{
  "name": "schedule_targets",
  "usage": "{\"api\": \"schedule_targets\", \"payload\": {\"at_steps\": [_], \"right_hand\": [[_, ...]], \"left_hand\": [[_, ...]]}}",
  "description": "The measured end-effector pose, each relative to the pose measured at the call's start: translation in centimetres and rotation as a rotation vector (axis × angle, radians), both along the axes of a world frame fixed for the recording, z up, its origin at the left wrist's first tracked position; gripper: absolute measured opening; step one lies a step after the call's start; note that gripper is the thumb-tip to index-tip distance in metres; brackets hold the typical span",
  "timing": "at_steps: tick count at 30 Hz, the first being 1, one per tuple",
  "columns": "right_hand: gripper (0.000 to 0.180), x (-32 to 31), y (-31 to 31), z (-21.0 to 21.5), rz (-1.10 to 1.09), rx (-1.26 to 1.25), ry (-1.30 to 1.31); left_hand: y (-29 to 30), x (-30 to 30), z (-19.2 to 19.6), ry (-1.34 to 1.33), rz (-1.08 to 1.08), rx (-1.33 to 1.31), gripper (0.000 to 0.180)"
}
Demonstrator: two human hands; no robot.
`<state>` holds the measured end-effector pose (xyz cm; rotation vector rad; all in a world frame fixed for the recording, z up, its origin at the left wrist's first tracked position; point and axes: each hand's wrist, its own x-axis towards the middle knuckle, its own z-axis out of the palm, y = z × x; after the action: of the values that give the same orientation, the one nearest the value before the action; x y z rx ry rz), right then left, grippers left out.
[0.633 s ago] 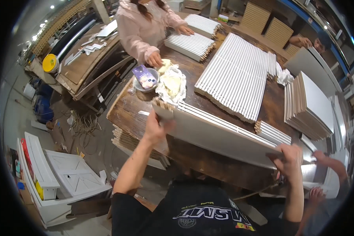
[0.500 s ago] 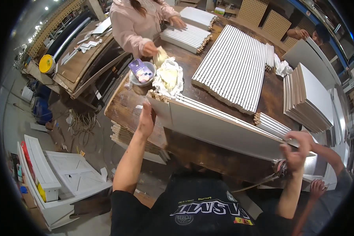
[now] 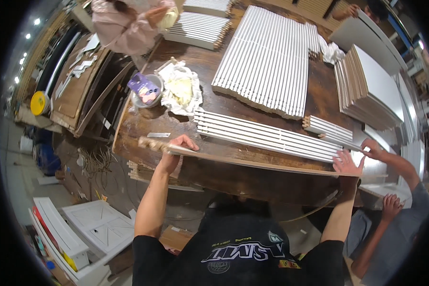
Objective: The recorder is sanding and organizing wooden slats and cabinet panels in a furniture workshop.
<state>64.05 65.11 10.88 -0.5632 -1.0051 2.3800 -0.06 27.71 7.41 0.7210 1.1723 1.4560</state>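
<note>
My left hand [image 3: 177, 151] is closed around the left part of a long thin board [image 3: 252, 164], which I see almost edge-on at the table's near side. Bumpy light brown ends show at the board's left tip. Toward the board's right end, my right hand [image 3: 348, 163] has its fingers spread, with the board's edge crossing near the wrist. Its fingertips are beside the right end of a row of white-edged strips [image 3: 267, 137] lying on the table. Whether my right palm presses on the board is hidden.
A large stack of strips [image 3: 267, 62] covers the brown table [image 3: 138, 126]. Left of it are a white cloth bundle [image 3: 181, 90] and a bowl [image 3: 156, 97] with a purple packet. White panels [image 3: 372, 90] stand right. A co-worker's hand [image 3: 372, 149] holds a narrow strip [image 3: 341, 141].
The board has tipped from showing its broad face to nearly edge-on, uncovering the row of strips. My right hand has moved up beside the strips. The co-worker in pink has raised something pale yellow.
</note>
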Motion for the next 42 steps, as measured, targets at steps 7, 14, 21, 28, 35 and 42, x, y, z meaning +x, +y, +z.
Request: {"api": "schedule_targets", "payload": {"at_steps": [7,14,21,28,35,42], "right_hand": [[0.097,-1.9,-2.0,0.8,-0.102,-0.117,0.142],[0.096,-3.6,-0.4,-5.7,0.104,-0.084,0.347],[0.026,-8.5,-6.8,1.1,-0.975,0.593,-0.924],[0.061,3.8,-8.0,-0.7,-1.045,0.857,-1.929],[0.063,9.5,-7.7,1.8,-0.619,1.051,-1.664],[0.052,8.3,-5.2,3.0,-0.625,1.160,-1.650]], "left_hand": [[1.5,1.1,0.4,0.069,0.180,0.183,0.032],[2.1,-0.8,2.3,0.189,0.463,0.040,0.037],[-1.0,-7.8,14.2,0.108,0.436,0.405,0.059],[0.3,-5.6,21.3,1.194,0.803,0.040,0.047],[5.8,8.0,27.2,1.620,0.269,-0.095,0.044],[12.5,21.8,29.5,1.690,-0.228,-0.017,0.032]]}}
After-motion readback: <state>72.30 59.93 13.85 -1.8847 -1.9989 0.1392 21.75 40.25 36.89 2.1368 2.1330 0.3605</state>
